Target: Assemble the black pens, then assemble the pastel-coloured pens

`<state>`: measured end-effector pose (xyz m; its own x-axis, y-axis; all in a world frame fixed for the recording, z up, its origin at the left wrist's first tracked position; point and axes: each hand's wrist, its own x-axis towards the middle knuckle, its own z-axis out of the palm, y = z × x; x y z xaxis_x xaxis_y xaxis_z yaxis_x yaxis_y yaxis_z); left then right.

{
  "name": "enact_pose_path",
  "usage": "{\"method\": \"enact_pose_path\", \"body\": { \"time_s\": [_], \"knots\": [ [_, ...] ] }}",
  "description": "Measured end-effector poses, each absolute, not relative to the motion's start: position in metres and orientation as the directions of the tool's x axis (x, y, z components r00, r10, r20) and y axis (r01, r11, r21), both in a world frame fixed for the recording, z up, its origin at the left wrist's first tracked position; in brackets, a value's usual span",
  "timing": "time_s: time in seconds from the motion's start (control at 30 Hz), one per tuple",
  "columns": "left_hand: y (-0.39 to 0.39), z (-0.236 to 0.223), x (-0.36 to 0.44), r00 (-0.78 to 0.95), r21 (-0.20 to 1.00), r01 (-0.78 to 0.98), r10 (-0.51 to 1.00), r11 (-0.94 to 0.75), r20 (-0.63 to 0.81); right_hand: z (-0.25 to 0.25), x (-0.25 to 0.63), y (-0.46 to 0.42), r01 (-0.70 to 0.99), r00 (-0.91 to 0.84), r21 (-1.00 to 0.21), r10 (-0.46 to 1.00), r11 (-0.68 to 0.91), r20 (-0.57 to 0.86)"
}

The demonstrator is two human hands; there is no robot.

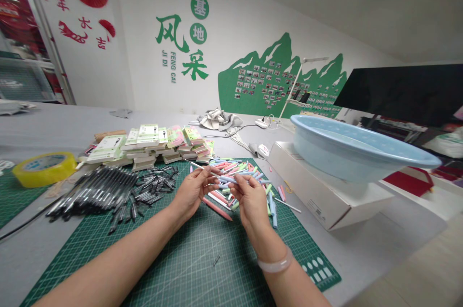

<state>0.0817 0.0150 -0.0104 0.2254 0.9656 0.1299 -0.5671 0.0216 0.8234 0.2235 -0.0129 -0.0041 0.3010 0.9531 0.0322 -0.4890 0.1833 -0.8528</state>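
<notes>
My left hand [195, 188] pinches a thin, pale pen refill [193, 164] that sticks out to the upper left. Facing it, my right hand [251, 201] grips a light blue pen barrel [226, 179] between thumb and fingers. The two pieces nearly line up between my hands; whether they touch, I cannot tell. Behind and below the fingers spreads a pile of pink, blue, green and white pen parts [249, 168]. A pink pen part [217, 209] lies just below my hands on the green cutting mat [188, 263].
Black pens [97, 188] and short black pen parts [154, 184] lie on the left. Small boxes [148, 135] are stacked behind them, near yellow tape [45, 168]. At right, a blue basin [347, 152] rests on a white box [321, 196]. A small dark piece [216, 260] lies in front.
</notes>
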Motion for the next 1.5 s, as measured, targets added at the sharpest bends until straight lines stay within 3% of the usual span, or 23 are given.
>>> {"method": "enact_pose_path", "body": {
  "time_s": [0.47, 1.5],
  "knots": [
    [0.022, -0.002, 0.072, 0.167, 0.814, -0.578, 0.968, -0.056, 0.185, -0.006, 0.225, -0.011, -0.508, 0.314, -0.841, 0.949, 0.184, 0.017],
    [0.02, -0.007, 0.075, 0.189, 0.83, -0.557, 0.968, -0.034, 0.167, -0.007, 0.226, -0.01, -0.507, 0.321, -0.843, 0.947, 0.18, 0.01]
  ]
}}
